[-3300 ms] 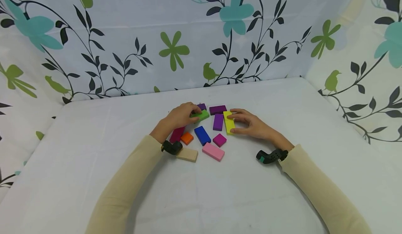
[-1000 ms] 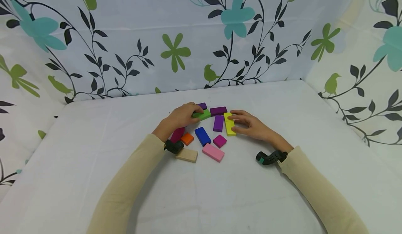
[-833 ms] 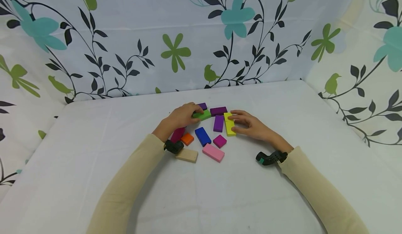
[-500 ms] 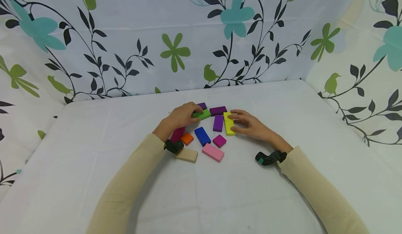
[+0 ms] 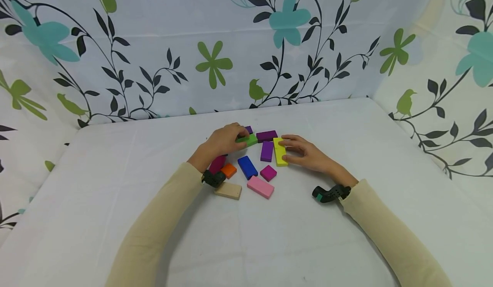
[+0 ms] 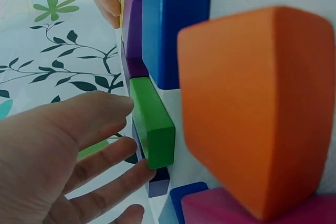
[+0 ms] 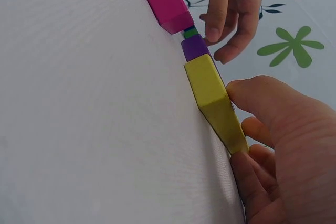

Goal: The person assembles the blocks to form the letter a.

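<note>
In the head view, my left hand (image 5: 227, 138) is over the left end of the green block (image 5: 252, 140). The left wrist view shows the thumb tip at one end of this green block (image 6: 157, 135) and spread fingers near its other end, beside a dark purple block (image 6: 158, 184). My right hand (image 5: 308, 153) lies at the right side of the yellow block (image 5: 280, 152), fingers loosely bent. In the right wrist view, the thumb and a fingertip touch the yellow block (image 7: 212, 90) at separate places. A purple block (image 5: 267, 151) stands just left of the yellow one.
Nearer on the white table (image 5: 285, 235) lie a blue block (image 5: 247, 167), an orange block (image 5: 229, 170), a magenta block (image 5: 268, 173), a pink block (image 5: 260, 187) and a beige block (image 5: 228, 190). A dark red block (image 5: 217, 164) lies by the left wrist. Patterned cloth hangs behind.
My left hand has shifted slightly, its fingers now further over the dark purple block behind the green one. My right hand stays at the yellow block. The blocks keep their arrangement.
</note>
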